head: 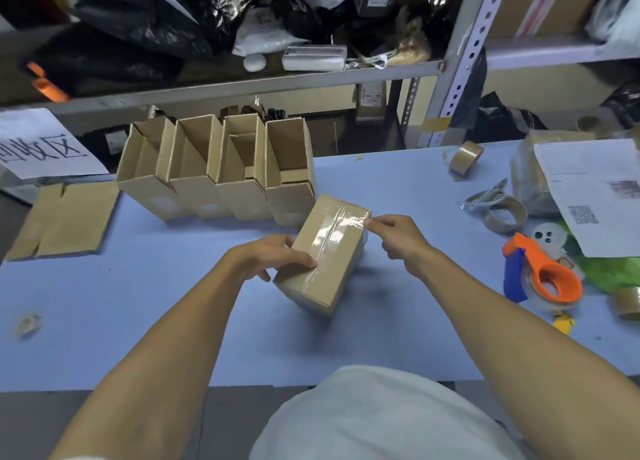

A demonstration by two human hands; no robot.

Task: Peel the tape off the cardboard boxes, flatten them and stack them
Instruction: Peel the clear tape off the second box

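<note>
A closed brown cardboard box (325,251) sits tilted on the blue table (173,321), with a strip of clear tape (329,232) running along its top. My left hand (273,257) grips the box's near left corner, thumb on the top face. My right hand (398,232) pinches the tape's far end at the box's right top edge. A flattened box (65,220) lies at the table's left. Several open boxes (221,168) stand in a row behind.
An orange and blue tape dispenser (540,272), brown tape rolls (465,156), scissors (485,196) and printed papers (595,196) crowd the right side. A crumpled tape scrap (29,322) lies at the near left. Metal shelving (242,85) with black bags stands behind the table.
</note>
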